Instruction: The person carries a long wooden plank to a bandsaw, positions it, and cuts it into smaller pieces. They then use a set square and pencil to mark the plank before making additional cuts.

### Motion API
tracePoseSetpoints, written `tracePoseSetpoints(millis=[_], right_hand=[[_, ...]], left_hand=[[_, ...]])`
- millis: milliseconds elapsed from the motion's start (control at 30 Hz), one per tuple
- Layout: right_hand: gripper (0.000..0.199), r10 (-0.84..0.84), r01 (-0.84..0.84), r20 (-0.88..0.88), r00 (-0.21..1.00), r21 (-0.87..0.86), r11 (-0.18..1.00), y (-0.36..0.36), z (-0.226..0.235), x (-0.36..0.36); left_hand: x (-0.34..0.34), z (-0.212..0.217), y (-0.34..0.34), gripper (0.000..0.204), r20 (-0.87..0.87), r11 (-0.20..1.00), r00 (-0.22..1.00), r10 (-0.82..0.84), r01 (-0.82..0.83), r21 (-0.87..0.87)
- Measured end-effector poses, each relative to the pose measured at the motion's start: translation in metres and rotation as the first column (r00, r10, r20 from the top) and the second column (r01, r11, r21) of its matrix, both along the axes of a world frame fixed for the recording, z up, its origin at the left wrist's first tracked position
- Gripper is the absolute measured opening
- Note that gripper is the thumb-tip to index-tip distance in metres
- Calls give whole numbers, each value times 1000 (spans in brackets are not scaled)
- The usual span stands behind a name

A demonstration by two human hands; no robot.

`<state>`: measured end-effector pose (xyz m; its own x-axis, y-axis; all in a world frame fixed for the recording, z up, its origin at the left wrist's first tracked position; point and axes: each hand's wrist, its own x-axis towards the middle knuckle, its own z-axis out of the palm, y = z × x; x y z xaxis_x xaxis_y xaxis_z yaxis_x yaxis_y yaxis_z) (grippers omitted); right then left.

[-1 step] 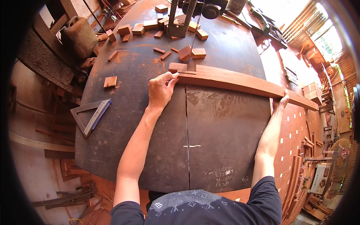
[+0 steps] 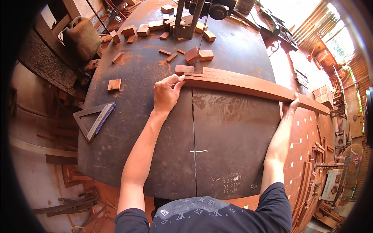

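A long reddish-brown wooden beam [image 2: 248, 86] lies across the dark metal saw table [image 2: 233, 128], its right end reaching past the table's edge. Near its left end is a notch, where the thin upright bandsaw blade [image 2: 200, 44] meets the wood. A narrow strip of wood borders that notch on the near side. My left hand [image 2: 167, 92] pinches the beam's left end, close to the blade, thumb and fingers together. Farther right, my right hand [image 2: 291, 104] grips the beam from the near side, thumb on top and the other fingers mostly hidden beneath.
Several wood offcuts [image 2: 155, 25] and sawdust are scattered on the far part of the table, around the saw's guide post [image 2: 184, 29]. A triangular set square [image 2: 93, 121] lies at the left, below a small square block [image 2: 114, 84]. A dirty jerrycan [image 2: 82, 39] stands beyond the left edge.
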<state>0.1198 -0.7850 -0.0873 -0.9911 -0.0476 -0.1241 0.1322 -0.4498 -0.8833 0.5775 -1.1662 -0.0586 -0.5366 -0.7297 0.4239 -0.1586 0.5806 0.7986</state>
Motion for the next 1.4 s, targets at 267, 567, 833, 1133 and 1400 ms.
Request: tracePoseSetpoints(millis=[267, 567, 833, 1133, 1400], right_hand=[[46, -8, 7, -20, 1000, -21, 1000, 8, 2, -12], [46, -33, 33, 7, 999, -1, 999, 5, 5, -16], [49, -71, 71, 9, 997, 7, 997, -3, 5, -8], [48, -53, 53, 15, 998, -6, 999, -8, 4, -3], [45, -85, 84, 24, 996, 12, 996, -1, 8, -2]], left_hand=[[-9, 3, -2, 10, -77, 999, 997, -23, 21, -30], [-13, 0, -6, 5, -103, 995, 994, -36, 27, -91], [-12, -4, -9, 6, -96, 995, 995, -19, 9, -99], [-12, -5, -10, 6, -79, 995, 997, 4, -12, -101], [-11, -4, -8, 5, -98, 992, 995, -36, 24, -126]])
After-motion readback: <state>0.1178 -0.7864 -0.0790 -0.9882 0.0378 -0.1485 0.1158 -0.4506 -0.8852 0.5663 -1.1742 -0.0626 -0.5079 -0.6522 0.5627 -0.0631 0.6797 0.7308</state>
